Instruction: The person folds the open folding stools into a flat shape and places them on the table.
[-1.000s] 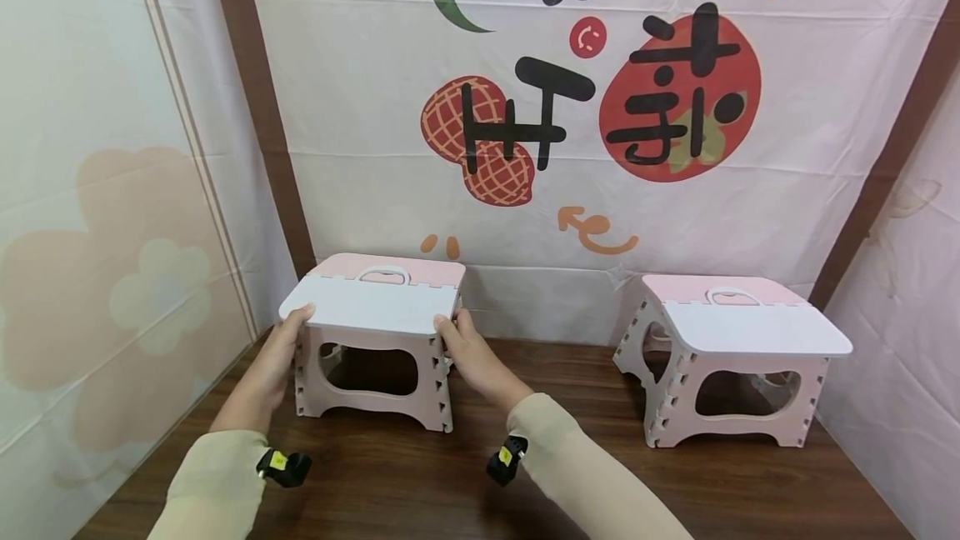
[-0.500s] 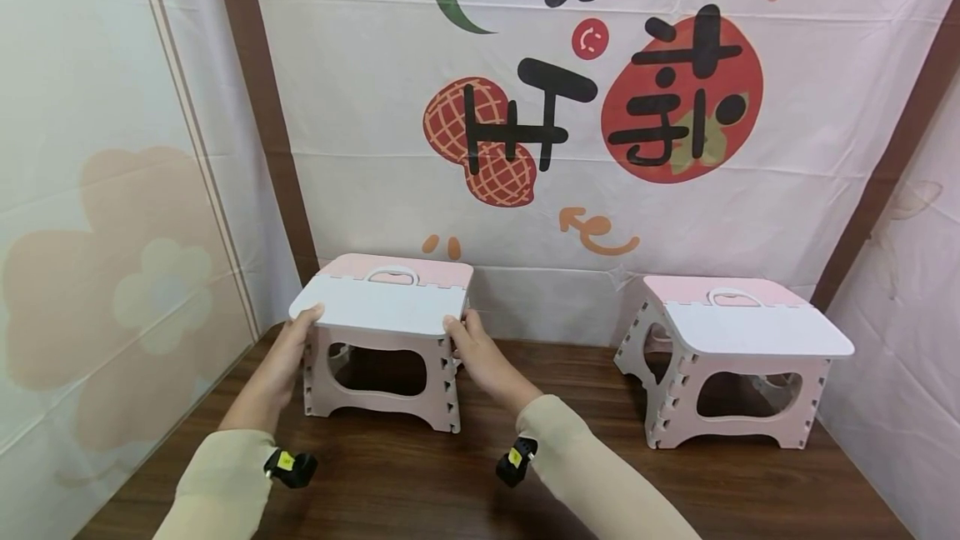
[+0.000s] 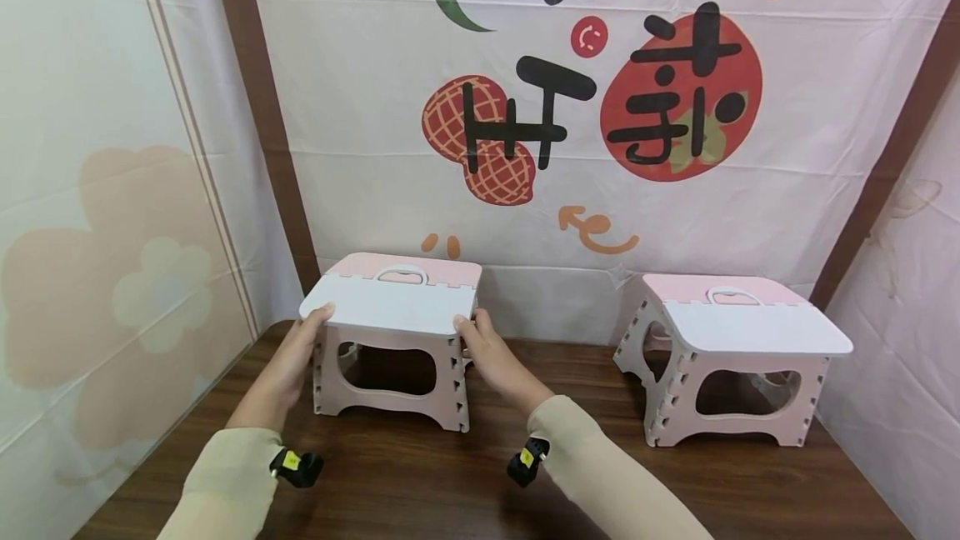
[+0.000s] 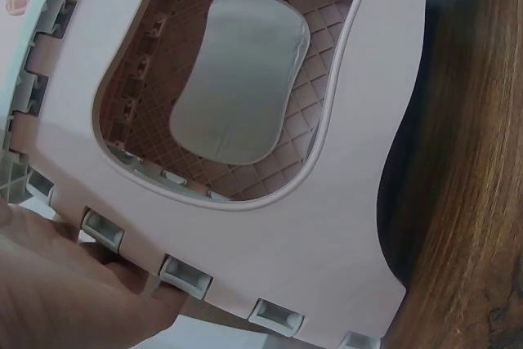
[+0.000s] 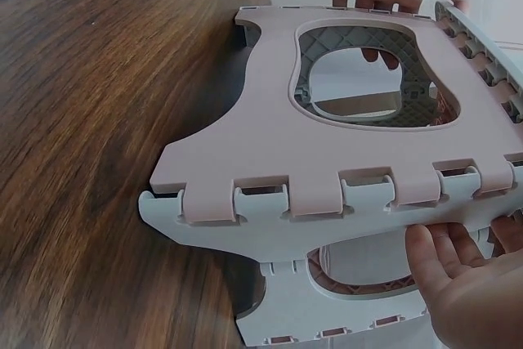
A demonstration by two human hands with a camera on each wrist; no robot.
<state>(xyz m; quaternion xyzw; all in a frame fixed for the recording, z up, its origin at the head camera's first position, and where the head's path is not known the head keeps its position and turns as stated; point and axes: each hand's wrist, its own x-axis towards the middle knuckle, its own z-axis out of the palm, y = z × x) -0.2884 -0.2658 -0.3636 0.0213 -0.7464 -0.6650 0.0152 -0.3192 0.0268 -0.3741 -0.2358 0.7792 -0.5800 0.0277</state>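
Note:
A pink and white folding stool (image 3: 393, 307) stands unfolded on the dark wooden table, left of the middle in the head view. My left hand (image 3: 288, 357) grips its left end, the thumb on the edge of the white top. At the right end my right hand (image 3: 495, 361) holds it the same way, its thumb at the front corner. In the left wrist view the left hand (image 4: 73, 284) lies against the stool's side, partly cut off by the frame. The right wrist view has the right hand (image 5: 474, 275) with fingertips against the white side panel.
A second folding stool (image 3: 750, 348) of the same colours stands unfolded at the right of the wooden table (image 3: 420, 482). Behind both hangs a white printed cloth (image 3: 525, 240). Another cloth wall (image 3: 112, 273) borders the left side, and one more borders the right.
The left folding stool has slid a little to the right along the table, both hands moving with it. The stool on the right has stayed where it was.

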